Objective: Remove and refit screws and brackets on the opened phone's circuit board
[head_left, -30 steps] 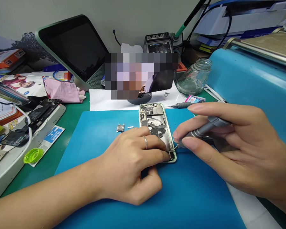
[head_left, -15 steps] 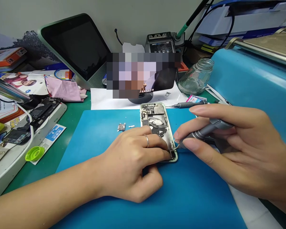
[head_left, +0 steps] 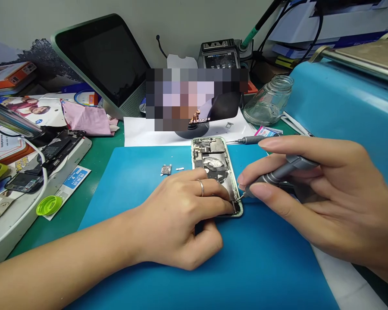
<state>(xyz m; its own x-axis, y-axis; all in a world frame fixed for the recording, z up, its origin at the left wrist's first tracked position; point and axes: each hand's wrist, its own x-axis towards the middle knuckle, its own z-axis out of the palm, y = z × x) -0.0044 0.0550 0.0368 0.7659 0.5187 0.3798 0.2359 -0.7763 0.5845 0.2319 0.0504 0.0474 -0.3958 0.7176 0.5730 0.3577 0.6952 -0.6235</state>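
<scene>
An opened phone (head_left: 217,147), its inner parts bare, lies on the blue mat (head_left: 123,185) with its lower end toward me. Across that lower end rests my left hand (head_left: 184,211), closed, fingers bent and fingertips pressing inside the frame; its thumb is curled under near the bottom edge. My right hand (head_left: 323,202) is closed around a grey screwdriver (head_left: 280,174), held slanted from the right. Its thin tip reaches over the phone's lower right edge, close to my left fingertips. What the tip touches is too small to make out. My left hand hides the phone's lower left part.
Left of the phone lie a small metal part (head_left: 166,170) and a tiny strip (head_left: 179,168). Behind it are another screwdriver (head_left: 250,140), a glass jar (head_left: 270,101) and a propped, partly blurred screen (head_left: 224,105). A green cap (head_left: 49,206) sits at left.
The view has shifted slightly. Both hands keep nearly the same pose, and the screwdriver tip stays at the phone's lower right edge.
</scene>
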